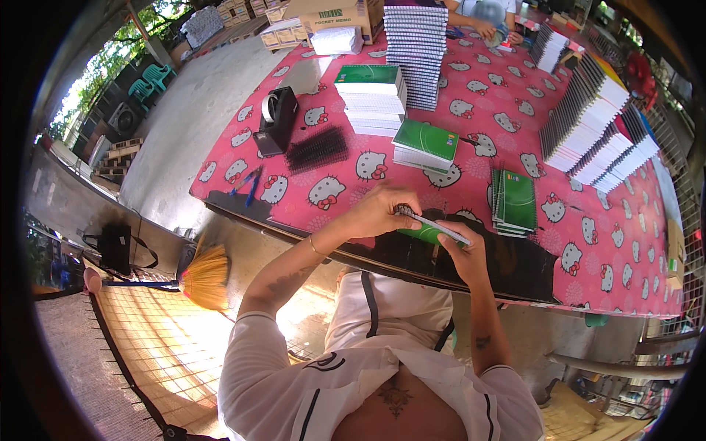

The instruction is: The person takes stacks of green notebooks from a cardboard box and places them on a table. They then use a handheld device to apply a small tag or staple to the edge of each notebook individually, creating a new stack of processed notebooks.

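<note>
A thin green-covered notebook (426,234) is held edge-up over the near edge of the table, between both of my hands. My left hand (379,209) pinches a black spiral binding at the notebook's left end. Under the notebook's right end sits my right hand (462,250), gripping it from below. A pile of black spiral coils (316,148) lies to the left on the pink patterned tablecloth (485,110). A finished green spiral notebook stack (515,200) lies just right of my hands.
Green-covered pads (425,143) and white paper stacks (373,99) sit mid-table, with a black tape dispenser (276,119) and blue scissors (250,184) at left. Tall bound stacks (416,51) and fanned rows (596,132) fill the far side. A broom (202,278) lies on the floor. Another person sits at the far end.
</note>
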Tool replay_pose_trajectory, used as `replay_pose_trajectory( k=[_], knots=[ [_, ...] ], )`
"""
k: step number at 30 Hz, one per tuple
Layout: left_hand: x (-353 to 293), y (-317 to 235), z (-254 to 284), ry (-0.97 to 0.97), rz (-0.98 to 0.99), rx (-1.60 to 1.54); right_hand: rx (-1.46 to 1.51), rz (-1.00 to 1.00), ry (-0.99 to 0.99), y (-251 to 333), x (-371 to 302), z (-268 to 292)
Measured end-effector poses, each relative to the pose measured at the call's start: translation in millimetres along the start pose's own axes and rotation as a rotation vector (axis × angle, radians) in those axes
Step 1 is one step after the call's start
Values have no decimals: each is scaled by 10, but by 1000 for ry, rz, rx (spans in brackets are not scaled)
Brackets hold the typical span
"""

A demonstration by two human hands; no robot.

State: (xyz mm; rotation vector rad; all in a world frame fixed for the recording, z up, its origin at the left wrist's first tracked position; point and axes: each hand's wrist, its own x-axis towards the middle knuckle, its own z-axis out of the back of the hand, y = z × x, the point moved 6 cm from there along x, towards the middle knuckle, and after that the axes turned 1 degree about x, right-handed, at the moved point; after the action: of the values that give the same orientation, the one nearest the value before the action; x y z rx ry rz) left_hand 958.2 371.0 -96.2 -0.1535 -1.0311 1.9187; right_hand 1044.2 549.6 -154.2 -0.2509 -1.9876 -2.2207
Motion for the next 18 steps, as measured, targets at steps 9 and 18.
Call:
replay_pose_trajectory(
  k=[9, 18],
  knots=[
    [-476, -173, -727, -132, 60, 913, 138, -32, -101, -87, -18, 12],
    [-622, -134, -928, -31, -39, 946, 129, -85, -119, -55, -21, 41]
  ],
)
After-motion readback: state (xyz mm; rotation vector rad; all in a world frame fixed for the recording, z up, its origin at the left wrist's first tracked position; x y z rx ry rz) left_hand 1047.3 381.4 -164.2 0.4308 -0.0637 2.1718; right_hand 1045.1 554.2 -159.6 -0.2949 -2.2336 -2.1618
